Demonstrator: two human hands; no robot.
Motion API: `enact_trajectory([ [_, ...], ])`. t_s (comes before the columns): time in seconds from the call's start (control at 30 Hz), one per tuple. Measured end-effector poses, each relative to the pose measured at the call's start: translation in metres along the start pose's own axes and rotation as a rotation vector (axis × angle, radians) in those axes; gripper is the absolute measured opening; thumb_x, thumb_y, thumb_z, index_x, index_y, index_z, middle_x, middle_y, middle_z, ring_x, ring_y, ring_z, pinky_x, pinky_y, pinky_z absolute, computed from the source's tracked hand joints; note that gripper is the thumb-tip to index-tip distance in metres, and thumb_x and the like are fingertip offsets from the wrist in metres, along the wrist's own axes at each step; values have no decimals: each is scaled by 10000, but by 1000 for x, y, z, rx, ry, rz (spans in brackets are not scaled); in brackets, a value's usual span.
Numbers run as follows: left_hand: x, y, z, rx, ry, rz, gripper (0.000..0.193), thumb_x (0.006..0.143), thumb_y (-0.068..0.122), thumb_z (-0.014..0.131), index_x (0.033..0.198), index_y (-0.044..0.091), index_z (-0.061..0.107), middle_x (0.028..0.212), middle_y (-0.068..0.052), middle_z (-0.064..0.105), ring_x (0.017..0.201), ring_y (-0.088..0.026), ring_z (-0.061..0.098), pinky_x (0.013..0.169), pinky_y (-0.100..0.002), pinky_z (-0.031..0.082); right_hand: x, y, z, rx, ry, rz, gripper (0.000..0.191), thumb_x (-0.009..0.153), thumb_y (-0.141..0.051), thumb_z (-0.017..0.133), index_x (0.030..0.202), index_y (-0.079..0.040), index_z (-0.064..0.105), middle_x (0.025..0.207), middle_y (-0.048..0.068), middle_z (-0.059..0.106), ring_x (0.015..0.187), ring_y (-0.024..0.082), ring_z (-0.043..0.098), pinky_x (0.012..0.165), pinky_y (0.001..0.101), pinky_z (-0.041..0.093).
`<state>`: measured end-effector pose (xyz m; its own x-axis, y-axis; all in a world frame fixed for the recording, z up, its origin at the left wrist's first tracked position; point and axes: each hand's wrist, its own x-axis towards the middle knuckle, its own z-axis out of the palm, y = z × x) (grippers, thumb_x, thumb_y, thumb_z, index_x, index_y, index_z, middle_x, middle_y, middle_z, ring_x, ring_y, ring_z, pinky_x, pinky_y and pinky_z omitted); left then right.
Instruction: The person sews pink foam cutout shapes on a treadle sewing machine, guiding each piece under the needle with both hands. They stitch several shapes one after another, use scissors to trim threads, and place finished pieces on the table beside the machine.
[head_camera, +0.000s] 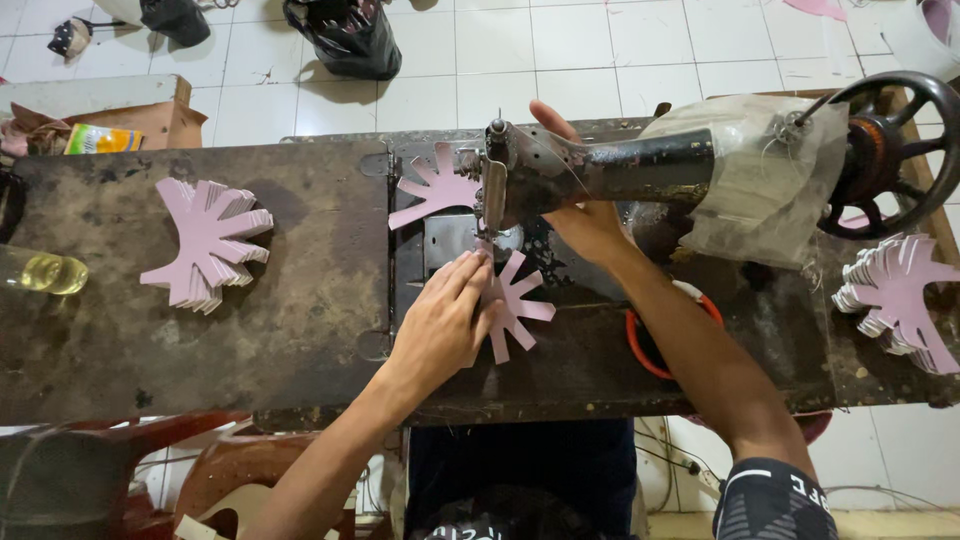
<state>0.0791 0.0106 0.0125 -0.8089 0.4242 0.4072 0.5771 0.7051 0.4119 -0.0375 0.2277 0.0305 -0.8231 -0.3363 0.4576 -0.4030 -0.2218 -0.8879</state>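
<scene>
Pink pieces with finger-like prongs are going under the needle of an old black sewing machine, and the near part of the frame shows how the work is being steadied. At the lower middle, the left hand (440, 325) lies flat on the near pink cutout (515, 305), fingers (462, 280) stretched out and pressed together, pinning it to the machine bed rather than gripping it. That flat pressure looks like the right way to feed: it keeps the thin sheet from lifting or swivelling, provided the fingertips stay to the side of the needle line.

Just beyond, the right hand (585, 215) reaches behind the machine head; its fingers are mostly hidden by the arm of the sewing machine (610, 165), so I cannot tell whether they hold anything. A second pink cutout (435, 190) sticks out past the presser foot, toward the upper middle of the frame, apparently joined in line with the near one. Guiding from behind as well as in front would keep the pair feeding straight.

Farther left on the worn dark counter (300, 330) sits a fanned stack of pink cutouts (205, 245); another stack (895, 300) rests at the right edge, below the hand wheel (890, 150).
</scene>
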Motion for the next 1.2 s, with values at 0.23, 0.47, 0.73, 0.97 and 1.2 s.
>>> enact_trajectory([
  [0.23,5,-7,-4,-38,-48,43,493,906,179,693,1319,-62,578,1416,-226,572,1353,-376,518,1159,-426,397,-4,18,-9,-54,-47,58,664,1014,-42,728,1595,-28,407,1472,22,553,1245,81,546,1078,287,484],
  [0.47,7,-5,-4,-46,-27,4,441,891,166,717,1288,11,606,1388,-227,534,1316,-399,525,1117,-444,427,-35,0,-21,-669,-209,444,262,1115,-190,615,1349,-75,628,1164,155,777,1045,238,764,898,342,605],
  [0.73,17,-8,-6,-27,-76,-74,425,858,176,745,1240,34,625,1315,-199,550,1246,-390,554,1049,-459,451,-112,-77,-29,-679,-7,275,547,978,-149,648,1483,-90,444,1262,144,712,1089,236,740,919,354,588],
  [0.97,29,-6,-9,-7,-118,-83,456,818,180,771,1179,-45,604,1272,-201,591,1202,-381,575,1025,-461,447,-161,-108,-43,-1196,-67,395,592,862,-236,759,1396,-134,524,1229,186,604,1115,373,632,926,433,519],
  [1.2,66,-56,-10,177,-84,-226,350,936,175,734,1198,-17,604,1131,-210,636,1081,-392,621,974,-473,507,-144,-108,-45,-1020,-36,619,743,832,-342,725,1499,-137,470,1146,187,634,1044,371,654,882,455,528],
])
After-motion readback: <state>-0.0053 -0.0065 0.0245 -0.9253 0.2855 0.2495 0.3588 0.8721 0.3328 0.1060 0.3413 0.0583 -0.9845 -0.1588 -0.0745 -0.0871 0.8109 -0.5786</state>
